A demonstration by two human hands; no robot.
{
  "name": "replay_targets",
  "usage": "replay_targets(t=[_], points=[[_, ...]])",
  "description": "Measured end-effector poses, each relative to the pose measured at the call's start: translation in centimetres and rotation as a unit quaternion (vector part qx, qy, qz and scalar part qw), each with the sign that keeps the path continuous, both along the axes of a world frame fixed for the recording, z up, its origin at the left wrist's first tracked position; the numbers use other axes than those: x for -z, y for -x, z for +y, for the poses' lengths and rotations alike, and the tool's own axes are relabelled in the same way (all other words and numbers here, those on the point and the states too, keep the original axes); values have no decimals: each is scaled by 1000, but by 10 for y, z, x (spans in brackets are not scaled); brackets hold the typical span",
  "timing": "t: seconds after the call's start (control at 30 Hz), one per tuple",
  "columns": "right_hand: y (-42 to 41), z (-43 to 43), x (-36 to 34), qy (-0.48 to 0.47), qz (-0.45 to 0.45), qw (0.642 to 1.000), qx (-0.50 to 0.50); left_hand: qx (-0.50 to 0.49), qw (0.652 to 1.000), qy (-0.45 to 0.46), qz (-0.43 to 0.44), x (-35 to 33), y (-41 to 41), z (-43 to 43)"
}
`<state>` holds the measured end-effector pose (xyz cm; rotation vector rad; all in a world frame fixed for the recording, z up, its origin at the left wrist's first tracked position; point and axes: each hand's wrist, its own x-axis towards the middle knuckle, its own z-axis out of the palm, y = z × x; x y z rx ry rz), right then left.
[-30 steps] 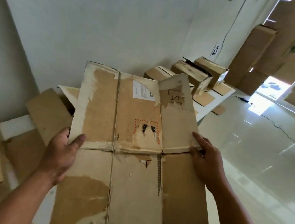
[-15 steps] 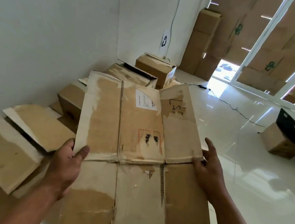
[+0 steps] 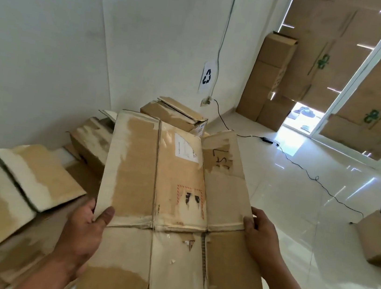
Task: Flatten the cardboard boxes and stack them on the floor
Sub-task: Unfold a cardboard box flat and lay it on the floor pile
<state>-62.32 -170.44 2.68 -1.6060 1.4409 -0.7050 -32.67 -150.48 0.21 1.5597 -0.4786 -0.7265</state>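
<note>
Flattened brown cardboard box with white label (image 3: 178,186): held between both hands, flaps pointing away. Left hand (image 3: 84,230) grips left edge, thumb on top at the fold crease, fingers hidden underneath. Right hand (image 3: 260,235) pinches right edge at same crease, fingertips curled over it. Left of left-hand fingers: worn tan cardboard boxes (image 3: 33,178) along wall. Right of right-hand fingers: glossy white tiled floor (image 3: 315,260).

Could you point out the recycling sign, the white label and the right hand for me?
recycling sign (image 3: 207,76), head view, black arrows symbol.
white label (image 3: 185,149), head view, sticker's middle.
right hand (image 3: 262,236), head view, back of hand.
</note>
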Motion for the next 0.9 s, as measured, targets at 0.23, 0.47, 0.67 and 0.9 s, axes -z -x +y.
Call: replay_targets(t=[0.23,0.47,0.67,0.9], points=[[4,-194,15,27,26,999,-3,-1,1000,8,-30,6,4,-195],[4,-397,14,22,68,996,45,17,999,-6,-46,8,3,-414],[14,-550,10,0,75,995,73,21,998,-24,-52,11,15,-575],[-1,-746,34,1,57,998,32,-30,996,-71,-52,40,23,-750]])
